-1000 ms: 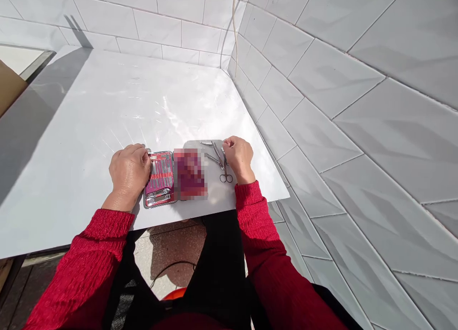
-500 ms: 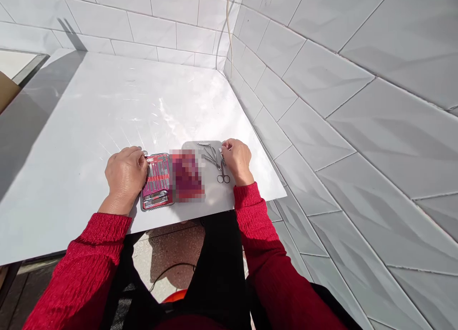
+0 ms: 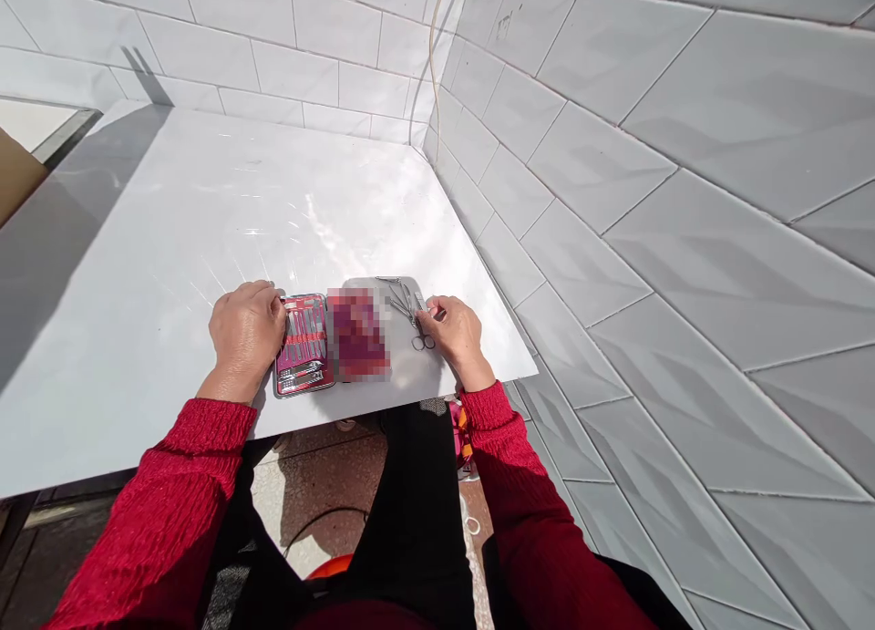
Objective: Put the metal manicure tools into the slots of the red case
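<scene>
An unfolded manicure kit case (image 3: 329,388) lies on the white table, its left half filled with slim metal tools (image 3: 304,327) and nail clippers (image 3: 301,376). My left hand (image 3: 247,334) is closed at the left edge of the case, fingers curled against it. A pixelated red and purple patch (image 3: 359,334) covers the middle. To its right, small scissors (image 3: 422,341) and pliers-like nippers (image 3: 400,304) lie loose. My right hand (image 3: 455,334) is closed beside the scissors, thumb next to their shaft; anything between its fingertips is too small to make out.
The white table (image 3: 170,247) meets a white tiled wall (image 3: 328,42) behind and a grey tiled wall (image 3: 649,201) at right. A pale cable (image 3: 433,65) hangs in the corner. A light board with a dark edge (image 3: 65,138) stands at the far left.
My right hand has shifted slightly down, bringing the thumb closer to the scissors. My left hand stays at the case edge. The view has tilted a little.
</scene>
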### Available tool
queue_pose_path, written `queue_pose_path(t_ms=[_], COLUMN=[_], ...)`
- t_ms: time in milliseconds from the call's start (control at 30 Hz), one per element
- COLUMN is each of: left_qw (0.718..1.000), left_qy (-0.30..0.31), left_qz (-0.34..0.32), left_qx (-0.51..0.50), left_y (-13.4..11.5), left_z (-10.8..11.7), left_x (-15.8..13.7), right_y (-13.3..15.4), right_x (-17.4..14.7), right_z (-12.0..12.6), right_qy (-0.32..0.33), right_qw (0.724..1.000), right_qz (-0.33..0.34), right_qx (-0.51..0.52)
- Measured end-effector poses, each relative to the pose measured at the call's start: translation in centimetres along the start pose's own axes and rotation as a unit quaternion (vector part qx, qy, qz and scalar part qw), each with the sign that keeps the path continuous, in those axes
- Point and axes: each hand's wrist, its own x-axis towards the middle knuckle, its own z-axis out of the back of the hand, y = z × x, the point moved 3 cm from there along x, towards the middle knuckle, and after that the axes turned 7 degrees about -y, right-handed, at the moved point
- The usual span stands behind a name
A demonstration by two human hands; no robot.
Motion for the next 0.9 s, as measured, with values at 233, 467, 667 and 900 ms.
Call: queue_pose_path(t_ms=[233,467,667,900], left_qw=[1.0,1.0,1.0,1.0], left_qy=[-0.01,0.0,0.001,0.001], left_qz=[-0.01,0.001,0.002,0.001], left_qx=[-0.005,-0.008,-0.007,-0.005], left_y=[0.3,0.0,0.1,0.1], left_z=[-0.1,-0.1,-0.1,-0.1], left_x=[0.0,0.0,-0.1,-0.1], right_y=[1.2,3.9,4.7,5.3], right_x=[0.4,-0.3,1.4,2.6], right_z=[0.1,-0.9,-1.0,-1.2], right_qy=[-0.06,0.013,0.033,0.045], right_qw=[0.996,0.991,0.982,0.975], right_qz=[0.06,0.135,0.165,0.168], right_qx=[-0.002,0.018,-0.084,-0.139])
